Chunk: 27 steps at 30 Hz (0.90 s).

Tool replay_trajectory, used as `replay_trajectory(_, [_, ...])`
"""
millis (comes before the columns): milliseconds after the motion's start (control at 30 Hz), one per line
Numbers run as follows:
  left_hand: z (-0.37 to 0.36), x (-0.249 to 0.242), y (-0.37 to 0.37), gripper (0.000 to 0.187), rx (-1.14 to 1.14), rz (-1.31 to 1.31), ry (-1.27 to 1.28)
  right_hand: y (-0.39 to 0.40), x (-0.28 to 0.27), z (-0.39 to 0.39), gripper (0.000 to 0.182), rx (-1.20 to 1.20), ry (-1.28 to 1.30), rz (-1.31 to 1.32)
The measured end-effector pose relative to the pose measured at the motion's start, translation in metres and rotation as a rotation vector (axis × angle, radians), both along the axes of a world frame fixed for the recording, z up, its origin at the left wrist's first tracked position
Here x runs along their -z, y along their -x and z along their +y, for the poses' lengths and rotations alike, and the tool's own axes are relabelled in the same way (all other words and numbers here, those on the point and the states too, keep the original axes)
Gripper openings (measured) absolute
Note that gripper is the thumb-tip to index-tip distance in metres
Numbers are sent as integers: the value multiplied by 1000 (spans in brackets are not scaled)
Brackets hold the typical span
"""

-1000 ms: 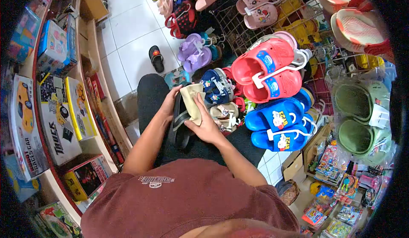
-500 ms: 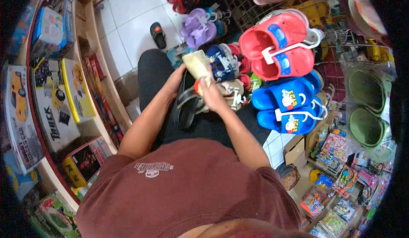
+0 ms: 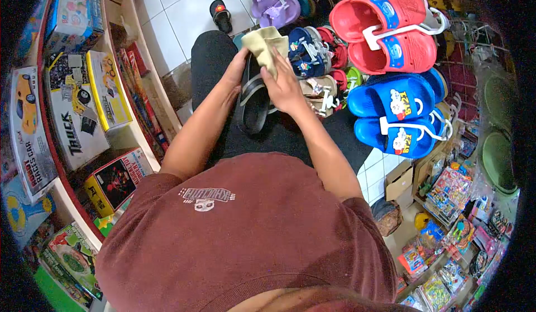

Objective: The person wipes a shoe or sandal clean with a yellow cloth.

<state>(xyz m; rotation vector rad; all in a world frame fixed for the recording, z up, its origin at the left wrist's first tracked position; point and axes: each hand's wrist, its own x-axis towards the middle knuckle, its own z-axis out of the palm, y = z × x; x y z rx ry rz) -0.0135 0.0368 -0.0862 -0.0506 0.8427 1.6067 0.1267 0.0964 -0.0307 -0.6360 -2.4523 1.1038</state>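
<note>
A black sandal (image 3: 254, 108) with a grey-edged strap lies over my lap, its far end under a pale yellow cloth (image 3: 262, 43). My left hand (image 3: 237, 70) grips the sandal's left edge near that far end. My right hand (image 3: 283, 86) is closed on the cloth, pressing it against the sandal from the right. The fingertips of my left hand are partly hidden by the cloth and sandal.
Red clogs (image 3: 385, 30) and blue slippers (image 3: 393, 108) hang at the right. Beyond my knees are purple sandals (image 3: 274, 3) and a small black slipper (image 3: 221, 16) on the tiles. Boxed toys (image 3: 75, 111) fill the left shelf; green boots (image 3: 498, 161) hang far right.
The cloth has spread open more over the sandal's far end, and my right hand has turned on it. The surroundings have shifted with the camera view.
</note>
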Motion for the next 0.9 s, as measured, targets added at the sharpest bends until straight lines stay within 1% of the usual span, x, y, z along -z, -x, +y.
replay_trajectory(33, [-1, -3, 2, 43, 45, -19, -3, 1, 4, 8, 51, 119, 301, -55])
replay_trajectory(100, [1, -17, 0, 42, -4, -111, -123, -7, 8, 31, 51, 354, 905, -164])
replay_trajectory(133, [4, -26, -4, 44, -113, -140, -65, -14, -18, 33, 52, 238, 798, -141])
replay_trajectory(233, [2, -20, -4, 45, -72, -75, 66, -18, -2, 11, 52, -20, 437, -28])
replay_trajectory(267, [0, -17, -7, 44, -61, -93, 55, -20, -2, 12, 55, -176, 286, -20])
replay_trajectory(300, [0, -11, -8, 43, -24, -91, 47, -19, 16, 9, 51, -44, 222, 47])
replay_trajectory(367, [3, 0, -3, 42, 48, -80, 25, -22, 39, 23, 44, 110, 653, -49])
replay_trajectory(400, [0, -9, -5, 40, 88, -49, 67, -25, 51, 35, 39, 266, 711, -187])
replay_trajectory(433, [1, -10, -7, 38, 188, -24, 151, -30, 60, 40, 35, 423, 967, 3])
replay_trajectory(467, [0, -12, -10, 38, 209, -14, 201, -35, 69, 46, 33, 537, 1128, 130])
replay_trajectory(500, [0, -19, -17, 38, 236, -7, 249, -39, 62, 51, 31, 657, 1282, 262])
replay_trajectory(533, [0, -12, -16, 37, 245, -25, 258, -45, 67, 56, 33, 605, 1172, 330])
replay_trajectory(567, [-1, -4, -12, 36, 249, -43, 268, -51, 75, 63, 34, 595, 1100, 281])
replay_trajectory(633, [1, -4, -6, 37, 249, -104, 334, -60, 91, 74, 38, 563, 961, 171])
replay_trajectory(667, [-1, 1, -4, 37, 216, -100, 324, -62, 97, 75, 43, 537, 875, 121])
replay_trajectory(700, [-2, 5, -1, 38, 181, -94, 311, -61, 101, 73, 45, 567, 759, 37])
replay_trajectory(733, [-1, -1, 5, 36, 142, -122, 294, -57, 106, 72, 47, 597, 642, -41])
replay_trajectory(767, [3, -7, 13, 37, 47, -31, 293, -57, 111, 69, 50, 631, 530, -121])
replay_trajectory(800, [7, 0, 35, 37, 4, 36, 319, -58, 99, 66, 58, 544, 635, -34])
replay_trajectory(833, [14, -10, 55, 36, -73, 29, 276, -60, 92, 65, 60, 557, 637, -108])
replay_trajectory(867, [25, -24, 72, 36, -144, 94, 230, -63, 88, 67, 61, 565, 639, -181])
replay_trajectory(900, [33, -39, 91, 38, -242, 262, 212, -62, 89, 67, 63, 565, 645, -252])
